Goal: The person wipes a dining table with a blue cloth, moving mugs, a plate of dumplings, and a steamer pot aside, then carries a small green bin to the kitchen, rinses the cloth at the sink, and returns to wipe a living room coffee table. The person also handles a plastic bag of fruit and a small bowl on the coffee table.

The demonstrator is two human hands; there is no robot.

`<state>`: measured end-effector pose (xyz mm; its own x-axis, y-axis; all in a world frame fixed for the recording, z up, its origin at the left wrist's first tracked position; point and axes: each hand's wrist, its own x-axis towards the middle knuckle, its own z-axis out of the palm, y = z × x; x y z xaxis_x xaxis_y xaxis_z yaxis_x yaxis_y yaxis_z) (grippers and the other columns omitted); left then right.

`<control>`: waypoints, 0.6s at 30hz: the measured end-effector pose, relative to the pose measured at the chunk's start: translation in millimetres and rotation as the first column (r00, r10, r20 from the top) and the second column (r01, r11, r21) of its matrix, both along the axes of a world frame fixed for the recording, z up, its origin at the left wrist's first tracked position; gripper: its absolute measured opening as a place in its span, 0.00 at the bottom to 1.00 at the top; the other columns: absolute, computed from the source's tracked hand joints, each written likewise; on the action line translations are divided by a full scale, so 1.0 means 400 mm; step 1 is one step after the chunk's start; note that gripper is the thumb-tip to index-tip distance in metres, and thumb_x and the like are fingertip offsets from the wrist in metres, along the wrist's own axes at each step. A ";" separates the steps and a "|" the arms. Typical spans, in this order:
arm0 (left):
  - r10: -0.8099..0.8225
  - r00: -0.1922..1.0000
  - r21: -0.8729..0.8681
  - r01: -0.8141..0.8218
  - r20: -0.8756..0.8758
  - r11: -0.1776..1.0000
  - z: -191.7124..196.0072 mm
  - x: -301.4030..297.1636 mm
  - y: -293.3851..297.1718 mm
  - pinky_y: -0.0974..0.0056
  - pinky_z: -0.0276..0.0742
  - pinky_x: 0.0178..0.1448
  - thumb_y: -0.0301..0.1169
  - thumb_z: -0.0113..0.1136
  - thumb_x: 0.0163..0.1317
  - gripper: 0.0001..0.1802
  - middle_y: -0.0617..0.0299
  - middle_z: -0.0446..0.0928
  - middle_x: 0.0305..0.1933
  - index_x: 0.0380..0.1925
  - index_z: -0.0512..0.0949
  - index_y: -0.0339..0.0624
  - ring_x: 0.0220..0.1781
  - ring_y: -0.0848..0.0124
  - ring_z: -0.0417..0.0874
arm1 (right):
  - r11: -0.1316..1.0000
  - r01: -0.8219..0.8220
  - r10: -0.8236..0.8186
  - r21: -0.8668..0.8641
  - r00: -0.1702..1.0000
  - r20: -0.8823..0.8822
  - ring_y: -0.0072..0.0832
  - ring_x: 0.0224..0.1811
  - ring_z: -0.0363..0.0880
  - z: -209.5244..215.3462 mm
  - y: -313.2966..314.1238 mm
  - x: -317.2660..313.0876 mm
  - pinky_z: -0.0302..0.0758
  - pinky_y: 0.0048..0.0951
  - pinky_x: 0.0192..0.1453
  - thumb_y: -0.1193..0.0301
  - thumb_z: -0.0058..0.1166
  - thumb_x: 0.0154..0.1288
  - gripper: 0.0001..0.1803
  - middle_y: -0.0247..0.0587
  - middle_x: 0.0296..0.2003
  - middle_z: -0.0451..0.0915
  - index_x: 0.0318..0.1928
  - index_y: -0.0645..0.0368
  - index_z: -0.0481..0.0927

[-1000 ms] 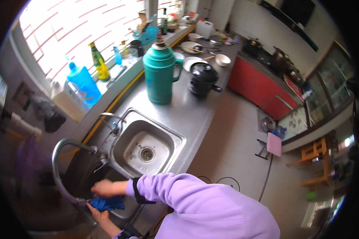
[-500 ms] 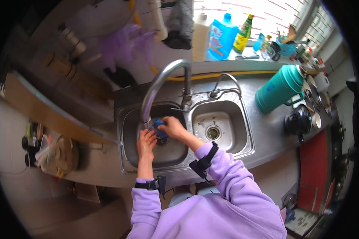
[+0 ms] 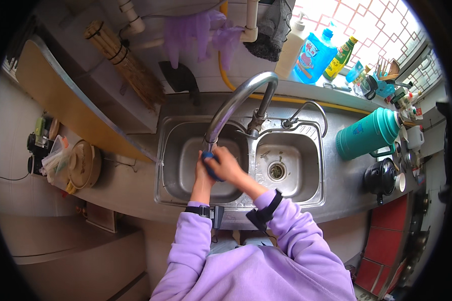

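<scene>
Both my hands are over the left basin (image 3: 173,168) of a steel double sink, right beneath the spout of the tall curved faucet (image 3: 236,100). My right hand (image 3: 229,166) is closed around a small blue object (image 3: 212,168); its kind is hidden by the fingers. The blue object presses against my left hand (image 3: 201,176), which is upright beside it. My left fingers are mostly covered by the object and the right hand. A thin stream of water may fall at the spout, but the hands hide most of it.
To the right lies the second basin (image 3: 297,160) with its drain. A teal thermos (image 3: 364,134) and a black pot (image 3: 379,176) stand on the counter. Bottles, one of them blue (image 3: 314,57), line the windowsill. A wooden board (image 3: 68,95) leans at the left, near a lidded pot (image 3: 83,163).
My hands have come together: the blue object, earlier held beside my spread left fingers, now presses against the left hand. The whole view has shifted, moving the sink slightly right and up.
</scene>
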<state>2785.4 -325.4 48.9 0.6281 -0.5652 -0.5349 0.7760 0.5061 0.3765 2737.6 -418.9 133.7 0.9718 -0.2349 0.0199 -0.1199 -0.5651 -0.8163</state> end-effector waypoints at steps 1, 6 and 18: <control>0.062 0.992 -0.288 -0.028 0.111 0.957 -0.005 0.000 -0.011 0.59 0.73 0.52 0.59 0.35 0.64 0.31 0.60 0.74 0.50 0.51 0.71 0.48 0.51 0.63 0.76 | 0.996 -0.024 0.029 -0.085 0.998 0.061 0.49 0.42 0.76 -0.006 0.027 -0.002 0.73 0.41 0.46 0.63 0.55 0.57 0.18 0.55 0.41 0.74 0.46 0.57 0.74; 0.057 0.997 -0.236 -0.045 0.047 0.971 -0.030 0.014 -0.054 0.60 0.76 0.47 0.53 0.42 0.65 0.26 0.60 0.76 0.44 0.47 0.72 0.44 0.43 0.66 0.79 | 0.975 0.187 -0.175 -0.123 0.979 0.102 0.51 0.29 0.77 -0.006 0.020 0.055 0.74 0.45 0.34 0.59 0.53 0.58 0.14 0.52 0.26 0.77 0.30 0.57 0.80; 0.024 0.999 0.047 -0.022 -0.043 0.999 -0.009 0.034 -0.013 0.60 0.78 0.43 0.54 0.39 0.67 0.26 0.61 0.78 0.37 0.44 0.72 0.42 0.38 0.66 0.80 | 0.915 0.179 -0.184 -0.362 0.983 0.019 0.49 0.30 0.79 -0.056 -0.011 0.095 0.74 0.47 0.33 0.54 0.47 0.61 0.21 0.50 0.27 0.79 0.26 0.59 0.79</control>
<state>2799.2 -330.7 45.2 0.6164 -0.5245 -0.5873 0.7803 0.5070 0.3662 2775.6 -423.4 111.4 0.9140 -0.3868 0.1224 -0.2585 -0.7879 -0.5589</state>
